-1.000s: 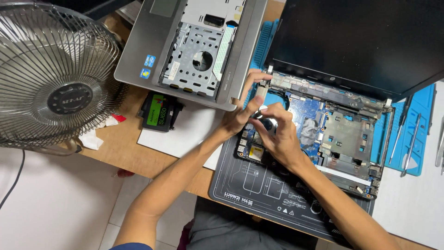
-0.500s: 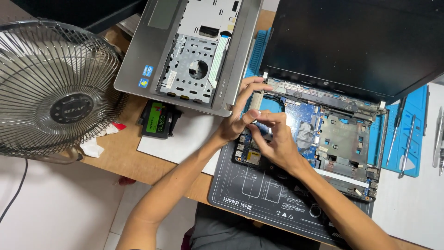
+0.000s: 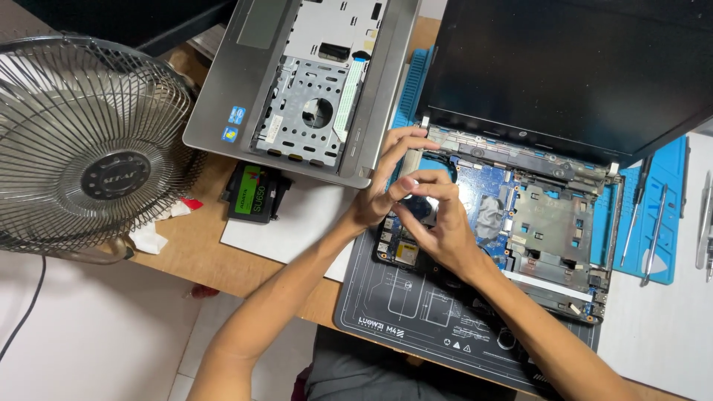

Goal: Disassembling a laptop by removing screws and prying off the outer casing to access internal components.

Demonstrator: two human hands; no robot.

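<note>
Both of my hands meet over the left part of an opened laptop base (image 3: 553, 223), above its blue circuit board (image 3: 483, 189). My right hand (image 3: 445, 234) curls its fingers round a small dark part (image 3: 419, 207) just over the board. On the part's left, my left hand (image 3: 386, 182) pinches its upper edge while the other fingers are spread towards the hinge. Most of the part is hidden by my fingers. The dark laptop screen (image 3: 572, 67) lies folded back behind the base.
A removed grey palm-rest cover (image 3: 312, 82) lies upside down at the back left. A metal desk fan (image 3: 96, 148) stands at the far left. A black drive with a green label (image 3: 255, 193) rests near white paper (image 3: 297, 230). Screwdrivers (image 3: 653, 223) lie on a blue mat; a black work mat (image 3: 416, 319) is under the base.
My hands stay over the same corner of the board. The fingers have shifted a little round the dark part, and the view has drifted slightly.
</note>
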